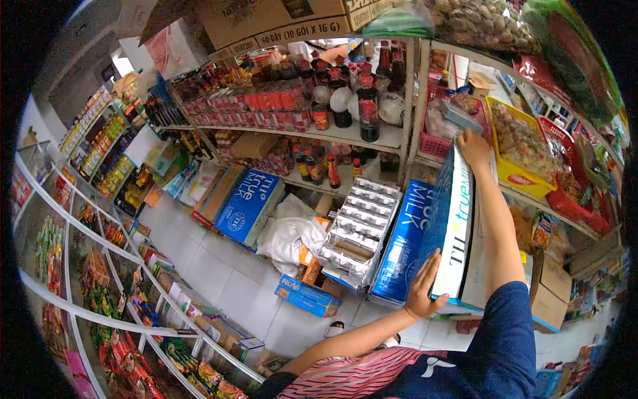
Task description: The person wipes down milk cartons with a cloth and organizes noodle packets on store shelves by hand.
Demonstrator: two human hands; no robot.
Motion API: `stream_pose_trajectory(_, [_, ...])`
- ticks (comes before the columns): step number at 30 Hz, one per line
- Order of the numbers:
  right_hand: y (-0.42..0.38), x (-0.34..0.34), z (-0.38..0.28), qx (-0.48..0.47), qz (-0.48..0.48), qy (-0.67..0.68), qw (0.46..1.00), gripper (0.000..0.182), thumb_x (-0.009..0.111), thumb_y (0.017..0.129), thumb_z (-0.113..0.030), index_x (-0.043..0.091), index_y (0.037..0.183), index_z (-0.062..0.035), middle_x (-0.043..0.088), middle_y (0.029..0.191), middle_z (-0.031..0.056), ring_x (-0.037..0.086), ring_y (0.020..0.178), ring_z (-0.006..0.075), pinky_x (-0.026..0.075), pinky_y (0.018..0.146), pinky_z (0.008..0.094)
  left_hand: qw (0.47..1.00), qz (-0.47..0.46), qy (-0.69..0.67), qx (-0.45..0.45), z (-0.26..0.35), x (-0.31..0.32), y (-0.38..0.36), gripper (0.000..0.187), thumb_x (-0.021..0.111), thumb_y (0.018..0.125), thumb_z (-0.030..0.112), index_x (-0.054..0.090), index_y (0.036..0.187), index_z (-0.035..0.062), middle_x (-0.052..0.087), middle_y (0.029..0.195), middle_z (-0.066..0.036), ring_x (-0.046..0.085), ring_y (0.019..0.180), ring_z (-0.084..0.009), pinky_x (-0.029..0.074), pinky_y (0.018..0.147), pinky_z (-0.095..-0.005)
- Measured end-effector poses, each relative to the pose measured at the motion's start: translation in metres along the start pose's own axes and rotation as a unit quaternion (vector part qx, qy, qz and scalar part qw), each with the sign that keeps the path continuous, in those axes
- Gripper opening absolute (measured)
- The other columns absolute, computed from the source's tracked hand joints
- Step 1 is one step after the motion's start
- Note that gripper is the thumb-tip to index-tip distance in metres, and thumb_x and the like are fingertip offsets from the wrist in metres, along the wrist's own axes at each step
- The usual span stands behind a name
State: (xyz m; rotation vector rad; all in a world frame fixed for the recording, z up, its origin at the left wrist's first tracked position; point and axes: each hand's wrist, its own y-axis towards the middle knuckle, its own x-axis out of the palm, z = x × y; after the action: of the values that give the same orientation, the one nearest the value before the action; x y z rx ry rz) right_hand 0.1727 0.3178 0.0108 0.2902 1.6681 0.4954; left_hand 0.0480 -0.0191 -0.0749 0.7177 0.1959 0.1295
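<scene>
A large blue and white TH true MILK carton box [463, 216] stands tilted up at my right, between my two hands. My right hand [473, 149] has its fingers curled over the far upper end. At the near end my left hand [426, 292] presses on the side, with its fingers fairly straight and its thumb apart. Beside this box is another blue MILK box [403, 247], partly hidden by it. To its left lies a pack of silver-topped cartons [362, 223].
Shelves ahead hold bottles of dark sauce [368, 110]. A yellow basket [531, 174] and a red basket [435, 145] sit on the right shelf. A blue NuVi box [307, 295], a white cloth bag [292, 229] and another TH true MILK box [246, 207] are on the floor. A glass display case [100, 309] stands left.
</scene>
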Motion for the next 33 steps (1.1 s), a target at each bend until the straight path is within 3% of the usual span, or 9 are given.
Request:
stream_pose_trajectory(5, [-0.03,-0.026,-0.008,-0.011,-0.014,0.063,0.998,0.041,0.042,0.082,-0.044,0.054,0.101,-0.0094,0.058,0.102,0.0174,0.056,0.093,0.0314,0.044,0.075,0.0442,1.0,0.007,0.011,0.025,-0.006,0.005,0.001,0.073,0.052,0.077,0.036,0.027,0.13,-0.0071,0.032,0.132,-0.026,0.035,0.12,-0.0391,0.027,0.1,-0.0408])
stream_pose_trajectory(7, [-0.047,-0.026,-0.017,0.001,0.014,0.054,0.998,0.037,0.043,0.081,-0.039,0.055,0.099,-0.0081,0.061,0.087,0.0179,0.058,0.081,0.0348,0.045,0.07,0.0454,0.999,0.005,0.023,0.024,-0.006,0.005,0.0,0.074,0.053,0.077,0.037,0.027,0.13,-0.0075,0.032,0.132,-0.026,0.036,0.119,-0.0396,0.028,0.1,-0.0414])
stream_pose_trajectory(11, [-0.087,-0.036,-0.022,-0.019,0.019,0.083,0.996,0.031,0.047,0.078,-0.036,0.058,0.081,-0.0071,0.061,0.079,0.0179,0.058,0.072,0.0365,0.045,0.063,0.0475,1.0,-0.006,0.015,0.007,-0.002,0.003,0.003,0.073,0.054,0.074,0.032,0.027,0.13,-0.0068,0.032,0.132,-0.025,0.034,0.12,-0.0384,0.026,0.101,-0.0398])
stream_pose_trajectory(16, [-0.16,-0.091,-0.049,-0.08,-0.034,0.071,0.994,0.025,0.049,0.076,-0.031,0.058,0.078,-0.0074,0.061,0.073,0.016,0.059,0.069,0.034,0.045,0.062,0.0472,0.999,-0.034,-0.004,-0.012,0.001,0.001,0.004,0.074,0.054,0.076,0.034,0.025,0.132,-0.0053,0.027,0.135,-0.024,0.029,0.124,-0.0376,0.021,0.103,-0.0389])
stream_pose_trajectory(21, [-0.231,-0.136,-0.061,-0.133,-0.081,0.09,0.984,0.024,0.05,0.075,-0.029,0.058,0.073,-0.0055,0.059,0.065,0.0165,0.058,0.061,0.0353,0.046,0.058,0.0455,0.993,-0.027,-0.113,0.005,-0.022,-0.001,0.008,0.053,0.035,0.09,0.031,0.03,0.13,-0.0029,0.035,0.132,-0.018,0.034,0.121,-0.0292,0.024,0.101,-0.036])
stream_pose_trajectory(25, [-0.295,-0.166,-0.07,-0.127,-0.064,0.078,0.987,0.022,0.053,0.076,-0.028,0.053,0.068,-0.0075,0.056,0.064,0.0108,0.057,0.059,0.0299,0.044,0.053,0.0407,0.952,0.0,-0.249,-0.176,-0.028,-0.018,0.069,0.035,0.037,0.091,0.028,0.048,0.108,0.0,0.054,0.103,-0.009,0.049,0.096,-0.0182,0.035,0.088,-0.0321])
stream_pose_trajectory(27, [-0.314,-0.177,-0.084,-0.119,-0.011,0.046,0.992,0.018,0.058,0.074,-0.025,0.052,0.07,-0.0081,0.054,0.066,0.0074,0.055,0.056,0.0265,0.044,0.051,0.0365,0.97,-0.021,-0.22,-0.103,-0.02,-0.009,0.101,0.03,0.044,0.088,0.025,0.051,0.104,0.0004,0.057,0.094,-0.009,0.051,0.089,-0.0166,0.038,0.083,-0.0301])
stream_pose_trajectory(30, [-0.337,-0.166,-0.103,-0.119,0.097,0.061,0.986,0.016,0.063,0.07,-0.017,0.052,0.076,-0.0072,0.052,0.071,0.0059,0.054,0.058,0.024,0.043,0.049,0.0336,0.962,-0.256,-0.08,-0.042,0.011,0.005,0.129,0.036,0.054,0.079,0.027,0.052,0.106,0.002,0.06,0.09,-0.013,0.055,0.089,-0.0266,0.04,0.082,-0.0331])
stream_pose_trajectory(33, [-0.356,-0.15,-0.108,-0.084,0.205,0.131,0.966,0.014,0.061,0.068,-0.01,0.053,0.079,-0.0054,0.051,0.073,0.007,0.053,0.063,0.0237,0.043,0.054,0.0351,0.882,-0.362,0.238,0.183,0.013,0.028,0.123,0.051,0.048,0.081,0.043,0.047,0.12,0.0098,0.047,0.122,-0.013,0.037,0.119,-0.0281,0.025,0.098,-0.0489])
